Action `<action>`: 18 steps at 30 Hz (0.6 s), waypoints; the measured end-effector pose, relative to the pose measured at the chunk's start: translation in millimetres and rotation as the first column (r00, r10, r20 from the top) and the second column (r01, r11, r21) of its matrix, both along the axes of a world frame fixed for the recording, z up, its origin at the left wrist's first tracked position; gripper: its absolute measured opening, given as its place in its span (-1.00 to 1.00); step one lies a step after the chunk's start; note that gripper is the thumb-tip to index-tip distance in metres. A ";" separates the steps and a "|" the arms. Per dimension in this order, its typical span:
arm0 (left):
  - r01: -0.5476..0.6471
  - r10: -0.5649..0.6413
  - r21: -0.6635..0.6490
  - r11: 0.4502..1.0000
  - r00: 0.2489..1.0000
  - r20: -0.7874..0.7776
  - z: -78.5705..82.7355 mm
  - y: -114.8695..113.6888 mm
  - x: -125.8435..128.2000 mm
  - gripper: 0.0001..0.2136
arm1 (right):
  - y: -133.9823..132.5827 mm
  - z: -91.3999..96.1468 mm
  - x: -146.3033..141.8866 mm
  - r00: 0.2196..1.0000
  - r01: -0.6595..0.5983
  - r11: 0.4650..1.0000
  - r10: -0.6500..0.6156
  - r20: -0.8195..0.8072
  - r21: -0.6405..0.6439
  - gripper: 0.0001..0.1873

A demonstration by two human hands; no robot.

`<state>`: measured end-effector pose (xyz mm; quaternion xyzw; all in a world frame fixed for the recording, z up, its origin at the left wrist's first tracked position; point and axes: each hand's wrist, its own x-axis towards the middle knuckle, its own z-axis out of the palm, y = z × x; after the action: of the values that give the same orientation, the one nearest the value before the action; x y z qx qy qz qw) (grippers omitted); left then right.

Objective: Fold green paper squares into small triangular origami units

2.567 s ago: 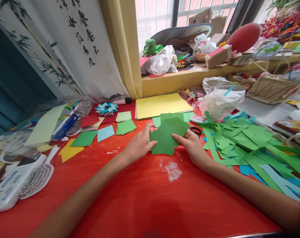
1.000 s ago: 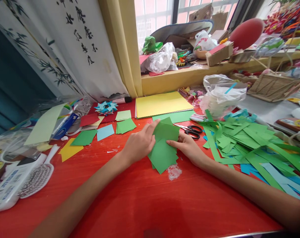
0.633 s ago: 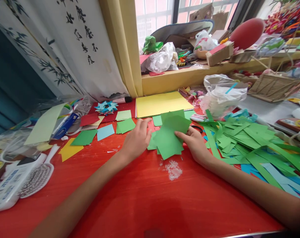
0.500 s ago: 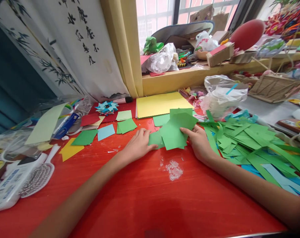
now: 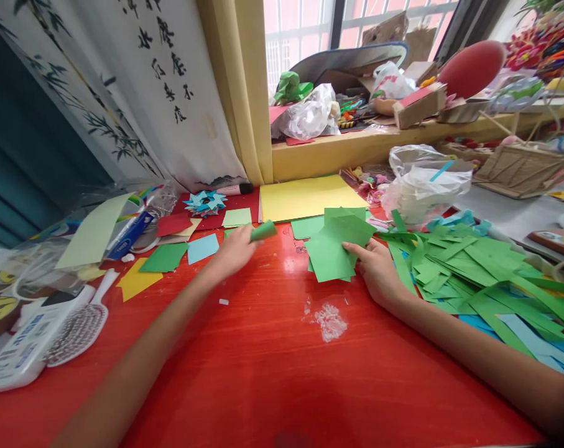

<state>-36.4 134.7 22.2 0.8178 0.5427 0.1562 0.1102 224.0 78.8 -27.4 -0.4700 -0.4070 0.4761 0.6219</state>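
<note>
My left hand [image 5: 236, 251] is closed on a green paper piece [image 5: 263, 231], seen nearly edge-on, above the green square stack, which it mostly hides. My right hand [image 5: 374, 261] pinches several overlapping green paper squares [image 5: 331, 252] fanned out at the middle of the red table. Close to my left hand lie a light blue square [image 5: 203, 249], a darker green square pile [image 5: 164, 257], a yellow piece [image 5: 139, 279] and a pale green square [image 5: 237, 217]. To the right of my right hand spreads a heap of green paper strips [image 5: 468, 261].
Yellow sheets [image 5: 309, 198] lie at the back of the red table [image 5: 272, 361]. A folded blue paper ring [image 5: 205, 203] and a marker [image 5: 232, 189] are behind the squares. At left are a hairbrush [image 5: 79, 326] and a white package [image 5: 23, 348]; a plastic bag [image 5: 426, 186] stands at right.
My left hand has moved left, away from the fanned squares, carrying a green paper piece over towards the small stack. My right hand keeps its hold on the other squares.
</note>
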 end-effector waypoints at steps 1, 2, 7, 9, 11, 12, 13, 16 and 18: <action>-0.067 0.067 -0.001 0.998 0.997 -0.036 -0.2 6.6 -9.4 -0.74 | 0.0 -0.1 0.0 1.000 -0.004 1.000 0.004 -0.002 -0.001 -0.76; -0.127 0.126 -0.003 0.992 0.990 -0.070 -2.2 12.6 -18.2 -0.68 | 0.0 -0.3 0.1 1.000 -0.009 1.000 0.009 -0.004 -0.002 -0.75; -0.295 0.292 0.016 0.955 0.933 -0.212 -25.4 29.1 -46.5 -0.49 | 0.2 -2.3 0.7 1.000 -0.010 1.000 0.010 -0.007 -0.007 -0.73; -0.306 0.311 0.062 0.950 0.920 -0.239 -28.1 34.3 -51.5 -0.45 | 0.4 -3.3 0.7 1.000 -0.010 1.000 0.009 -0.008 -0.011 -0.73; -0.289 0.314 0.134 0.948 0.917 -0.246 -23.5 43.5 -54.6 -0.46 | 0.5 -3.8 0.6 1.000 -0.019 1.000 0.018 -0.013 -0.013 -0.72; -0.269 0.305 0.168 0.948 0.920 -0.248 -19.8 50.1 -55.6 -0.49 | 0.5 -3.9 0.5 1.000 -0.024 1.000 0.024 -0.014 -0.014 -0.72; -0.242 0.287 0.196 0.950 0.924 -0.251 -16.1 58.0 -56.4 -0.53 | 0.4 -3.9 0.4 0.999 -0.029 0.999 0.028 -0.014 -0.015 -0.71; -0.119 0.171 0.191 0.974 0.942 -0.287 -11.9 85.9 -57.6 -0.67 | -0.4 -3.3 0.4 1.000 -0.027 0.999 0.027 -0.006 -0.023 -0.70; -0.052 0.101 0.162 0.985 0.946 -0.308 -15.8 102.6 -58.7 -0.68 | -1.4 -2.1 0.6 1.000 -0.018 0.999 0.018 0.004 -0.032 -0.71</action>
<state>-95.1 237.4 6.4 0.8166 0.5713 0.0684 -0.0464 224.6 77.4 -29.5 -0.4772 -0.4048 0.4871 0.6093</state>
